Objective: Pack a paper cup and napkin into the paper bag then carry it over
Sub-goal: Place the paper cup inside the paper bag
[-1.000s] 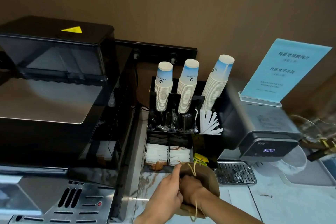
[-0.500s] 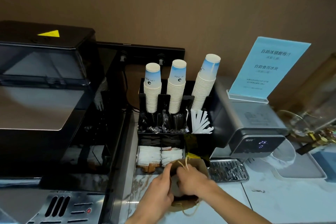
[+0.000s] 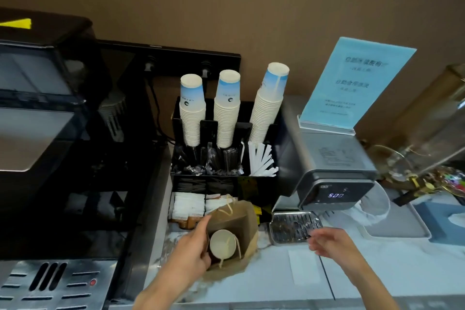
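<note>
one paper cup (image 3: 222, 244) sits inside the open brown paper bag (image 3: 242, 219) on the marble counter (image 3: 392, 267); the left hand (image 3: 195, 246) grips the bag's near edge. the right hand (image 3: 327, 240) hovers beside the drip tray (image 3: 294, 228), fingers loosely spread, holding nothing.

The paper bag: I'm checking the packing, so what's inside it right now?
Inside the paper bag, held open by the left hand, a paper cup shows. No napkin shows; the bag's bottom is hidden.

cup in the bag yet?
In. The cup sits inside the open bag, its round end facing the camera; left hand holds the bag's edge.
</note>
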